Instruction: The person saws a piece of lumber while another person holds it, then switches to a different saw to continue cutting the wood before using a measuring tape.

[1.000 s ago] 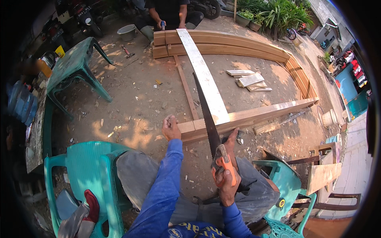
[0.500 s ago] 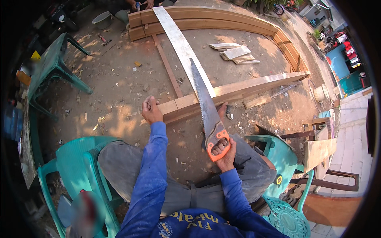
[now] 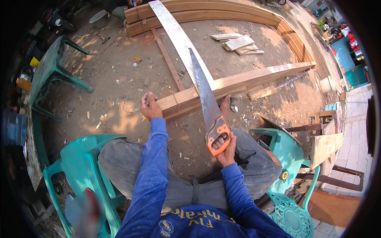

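My left hand has its fingers curled at the near end of a long wooden beam, beside a thin dark line across the beam. My right hand is closed round the orange handle of a handsaw. The saw's blade points away from me across the beam and over a pale long board, right of that line; whether it rests on either is unclear. A bare foot shows under the beam, right of the blade.
Curved stacked timbers form the frame's far side, where a co-worker's hand shows. Offcuts lie inside it. A green table, plastic chairs and leaning boards surround me, with a bucket at right.
The saw has turned from nearly edge-on to showing the flat of its blade. My left hand stays at the beam's end. The view has tilted, cutting off most of the co-worker.
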`<act>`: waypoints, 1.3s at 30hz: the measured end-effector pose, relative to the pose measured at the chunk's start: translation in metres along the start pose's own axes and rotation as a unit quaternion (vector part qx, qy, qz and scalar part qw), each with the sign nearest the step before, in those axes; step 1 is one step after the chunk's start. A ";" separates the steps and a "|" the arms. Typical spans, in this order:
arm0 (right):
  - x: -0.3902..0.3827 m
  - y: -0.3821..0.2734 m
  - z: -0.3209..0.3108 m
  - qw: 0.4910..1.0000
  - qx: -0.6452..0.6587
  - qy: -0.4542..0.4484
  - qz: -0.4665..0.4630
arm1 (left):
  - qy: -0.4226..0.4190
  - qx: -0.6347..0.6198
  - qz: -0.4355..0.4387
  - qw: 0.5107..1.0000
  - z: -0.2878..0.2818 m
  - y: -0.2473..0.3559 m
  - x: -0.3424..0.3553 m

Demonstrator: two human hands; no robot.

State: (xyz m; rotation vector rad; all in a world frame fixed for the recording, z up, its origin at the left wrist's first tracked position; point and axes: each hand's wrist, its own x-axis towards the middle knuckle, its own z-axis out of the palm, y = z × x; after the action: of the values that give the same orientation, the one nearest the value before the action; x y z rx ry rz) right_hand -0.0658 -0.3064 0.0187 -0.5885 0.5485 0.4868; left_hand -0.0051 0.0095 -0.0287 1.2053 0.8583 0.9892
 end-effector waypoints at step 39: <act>-0.004 0.002 0.000 0.998 -0.057 0.008 -0.033 | -0.007 0.028 -0.020 0.999 -0.002 -0.003 0.005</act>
State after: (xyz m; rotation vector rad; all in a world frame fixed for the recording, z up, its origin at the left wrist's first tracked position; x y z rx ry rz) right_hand -0.0702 -0.3062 0.0205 -0.7170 0.5172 0.4527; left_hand -0.0049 0.0152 -0.0321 1.2370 0.9018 0.9281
